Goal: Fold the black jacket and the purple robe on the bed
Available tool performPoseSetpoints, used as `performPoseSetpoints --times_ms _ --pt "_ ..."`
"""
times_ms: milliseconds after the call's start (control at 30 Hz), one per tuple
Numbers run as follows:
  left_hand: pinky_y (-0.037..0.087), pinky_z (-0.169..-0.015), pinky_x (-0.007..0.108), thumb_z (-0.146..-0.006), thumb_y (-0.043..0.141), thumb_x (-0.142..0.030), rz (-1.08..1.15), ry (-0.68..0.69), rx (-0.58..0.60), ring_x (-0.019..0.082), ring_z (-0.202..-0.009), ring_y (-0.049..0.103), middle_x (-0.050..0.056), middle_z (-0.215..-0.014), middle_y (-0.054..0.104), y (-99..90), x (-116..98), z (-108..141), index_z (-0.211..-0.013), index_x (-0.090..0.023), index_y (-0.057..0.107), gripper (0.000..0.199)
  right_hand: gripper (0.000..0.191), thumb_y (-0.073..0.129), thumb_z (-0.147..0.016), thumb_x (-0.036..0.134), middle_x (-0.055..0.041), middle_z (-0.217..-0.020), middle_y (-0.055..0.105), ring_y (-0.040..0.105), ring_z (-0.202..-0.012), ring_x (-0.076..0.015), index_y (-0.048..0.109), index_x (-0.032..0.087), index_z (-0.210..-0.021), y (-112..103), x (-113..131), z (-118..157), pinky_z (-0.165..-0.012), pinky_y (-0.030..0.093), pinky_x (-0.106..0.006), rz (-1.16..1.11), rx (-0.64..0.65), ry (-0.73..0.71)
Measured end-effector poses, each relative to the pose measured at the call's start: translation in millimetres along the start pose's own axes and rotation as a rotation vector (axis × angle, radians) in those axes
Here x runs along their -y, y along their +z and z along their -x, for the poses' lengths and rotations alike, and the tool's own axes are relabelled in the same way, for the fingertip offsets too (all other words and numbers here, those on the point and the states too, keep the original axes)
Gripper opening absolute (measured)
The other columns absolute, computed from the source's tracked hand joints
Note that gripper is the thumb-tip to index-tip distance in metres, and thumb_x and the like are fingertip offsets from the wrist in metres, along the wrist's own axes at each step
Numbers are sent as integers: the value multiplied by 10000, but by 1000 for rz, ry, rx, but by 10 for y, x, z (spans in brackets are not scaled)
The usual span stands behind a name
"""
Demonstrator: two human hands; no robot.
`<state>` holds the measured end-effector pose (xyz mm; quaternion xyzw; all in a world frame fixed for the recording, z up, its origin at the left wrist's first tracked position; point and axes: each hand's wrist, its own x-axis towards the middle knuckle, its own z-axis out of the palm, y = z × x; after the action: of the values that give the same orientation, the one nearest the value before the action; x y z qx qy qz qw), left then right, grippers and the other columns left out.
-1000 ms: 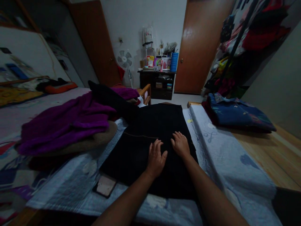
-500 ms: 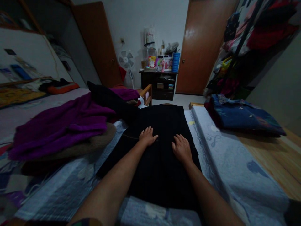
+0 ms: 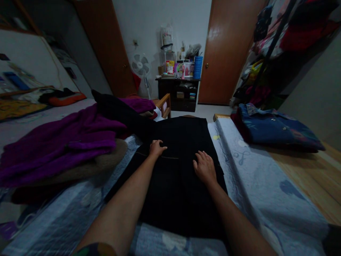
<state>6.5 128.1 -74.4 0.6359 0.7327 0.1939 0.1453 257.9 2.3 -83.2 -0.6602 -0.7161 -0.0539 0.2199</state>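
Note:
A black garment lies spread out in front of me, with one long sleeve-like part reaching up to the far left over purple clothing. My left hand rests on its left half, beside a thin pale line in the cloth. The fingers there bend a little and the thumb stands apart, with no cloth visibly gripped. On the right half, my right hand lies palm down with its fingers stretched out.
A purple garment is heaped on the left over brown cloth. To the right, a folded denim garment sits on a wooden surface beside a blue-grey patterned cover. A fan and a dark cabinet stand farther back.
My left hand has slid left and slightly away from me across the black garment, its fingers now more bent. The right hand has stayed nearly in place.

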Motion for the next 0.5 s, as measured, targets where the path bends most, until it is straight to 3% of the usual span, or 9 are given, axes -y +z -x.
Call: performPoseSetpoints --times_ms 200,400,500 --pt "389 -969 448 -703 752 -378 60 -189 -36 312 -1177 514 49 -1202 573 78 -136 -74 -864 -322 707 177 395 451 -923 302 -137 -1353 561 415 -1325 -282 592 127 -1249 -6 10 -6 -1082 284 -439 -3 17 5" --pt "371 -955 471 -718 730 -353 104 -251 -75 335 -1157 497 55 -1155 584 144 -207 -130 -726 -321 726 33 397 453 -922 301 -135 -1354 560 410 -1329 -277 583 136 -1258 3 9 1 -1085 278 -436 -8 13 11" --pt "344 -972 489 -739 699 -311 137 -257 -110 347 -1167 482 71 -1125 601 171 -232 -107 -674 -282 706 71 398 451 -921 302 -133 -1358 556 407 -1331 -275 582 138 -1259 5 9 1 -1088 274 -436 -12 9 12"
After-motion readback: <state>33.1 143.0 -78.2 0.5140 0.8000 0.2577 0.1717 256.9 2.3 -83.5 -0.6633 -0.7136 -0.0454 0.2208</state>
